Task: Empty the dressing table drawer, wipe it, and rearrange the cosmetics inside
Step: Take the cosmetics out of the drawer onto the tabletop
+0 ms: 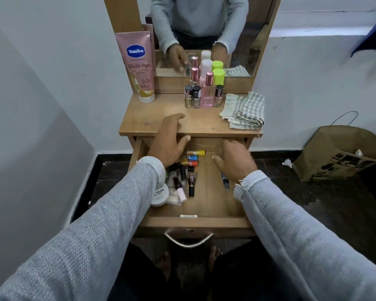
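Over the open drawer (195,221), both hands hovered spread and empty: left hand (169,144) near its back left corner above the cosmetics (188,170), right hand (234,159) toward its right side.

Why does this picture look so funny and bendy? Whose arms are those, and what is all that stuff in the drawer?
The camera sits on a person's head and looks down, so you see their own two arms in grey sleeves. Its wide lens bends the edges. The left hand and the right hand reach into an open drawer of a small wooden dressing table. Both hands are open and hold nothing. In the drawer lie little makeup tubes, small dark bottles and a round white jar. On top stand a pink lotion tube, a group of small bottles and a folded checked cloth. The mirror behind shows the same person's reflection.
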Demonstrator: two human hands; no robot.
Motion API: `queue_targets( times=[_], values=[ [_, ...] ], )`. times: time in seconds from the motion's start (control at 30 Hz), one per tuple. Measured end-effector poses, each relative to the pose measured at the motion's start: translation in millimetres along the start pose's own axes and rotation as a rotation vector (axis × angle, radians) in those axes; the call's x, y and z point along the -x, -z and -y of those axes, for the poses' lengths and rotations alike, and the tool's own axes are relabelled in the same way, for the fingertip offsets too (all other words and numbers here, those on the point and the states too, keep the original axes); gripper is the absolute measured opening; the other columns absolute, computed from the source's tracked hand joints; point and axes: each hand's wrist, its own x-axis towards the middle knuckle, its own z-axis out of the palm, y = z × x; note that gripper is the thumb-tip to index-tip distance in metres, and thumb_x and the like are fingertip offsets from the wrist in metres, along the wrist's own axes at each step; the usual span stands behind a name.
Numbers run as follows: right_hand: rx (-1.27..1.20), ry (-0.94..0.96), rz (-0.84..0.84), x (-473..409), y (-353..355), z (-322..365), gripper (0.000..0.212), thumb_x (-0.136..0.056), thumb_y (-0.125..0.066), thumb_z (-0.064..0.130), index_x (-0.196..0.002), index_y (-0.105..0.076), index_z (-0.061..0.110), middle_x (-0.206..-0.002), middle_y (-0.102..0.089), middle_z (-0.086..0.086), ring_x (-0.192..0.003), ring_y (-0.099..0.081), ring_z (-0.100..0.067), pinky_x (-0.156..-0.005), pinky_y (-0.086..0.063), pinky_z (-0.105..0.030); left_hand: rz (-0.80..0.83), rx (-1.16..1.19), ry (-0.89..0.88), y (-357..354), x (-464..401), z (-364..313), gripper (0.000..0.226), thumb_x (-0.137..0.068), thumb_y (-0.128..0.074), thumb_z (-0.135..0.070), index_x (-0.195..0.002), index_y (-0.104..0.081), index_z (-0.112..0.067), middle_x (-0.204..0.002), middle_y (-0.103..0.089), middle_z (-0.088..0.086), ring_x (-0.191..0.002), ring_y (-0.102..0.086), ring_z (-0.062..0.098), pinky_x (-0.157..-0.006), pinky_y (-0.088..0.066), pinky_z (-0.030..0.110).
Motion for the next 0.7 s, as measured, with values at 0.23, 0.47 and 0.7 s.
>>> queue_targets(
  times=[0.23,0.47,0.7],
  values=[
    [0.181,-0.123,0.248,19.8,-21.3,3.7,0.04,-0.091,-0.061,0.013,-0.128,-0.048,0.01,-0.132,-0.047,-0.017,-0.109,-0.061,-0.036,-0.093,-0.051,-0.044,0.01,-0.141,-0.133,2.7,46.3,-4.7,0.045,-0.088,-0.063,-0.007,-0.13,-0.05,-0.015,-0.135,-0.046,0.001,-0.123,-0.045,0.011,-0.103,-0.032,0.018],
    [0.062,-0.119,0.213,24.6,-25.5,2.1,0.036,-0.085,-0.06,-0.005,-0.116,-0.049,0.007,-0.123,-0.049,-0.016,-0.104,-0.061,-0.038,-0.089,-0.053,-0.042,0.072,-0.154,-0.175,1.1,52.5,-5.6,0.041,-0.086,-0.065,-0.006,-0.124,-0.055,-0.017,-0.123,-0.054,-0.001,-0.11,-0.054,0.014,-0.095,-0.049,0.03],
    [-0.284,0.005,-0.014,13.9,7.4,18.5,0.026,-0.079,-0.074,0.012,-0.097,-0.056,0.013,-0.092,-0.066,-0.002,-0.08,-0.062,-0.018,-0.067,-0.048,-0.026,0.083,-0.079,-0.222,-3.0,43.4,-13.5,0.045,-0.086,-0.067,-0.015,-0.128,-0.052,-0.018,-0.12,-0.055,-0.001,-0.109,-0.054,0.012,-0.093,-0.048,0.03]
  ],
)
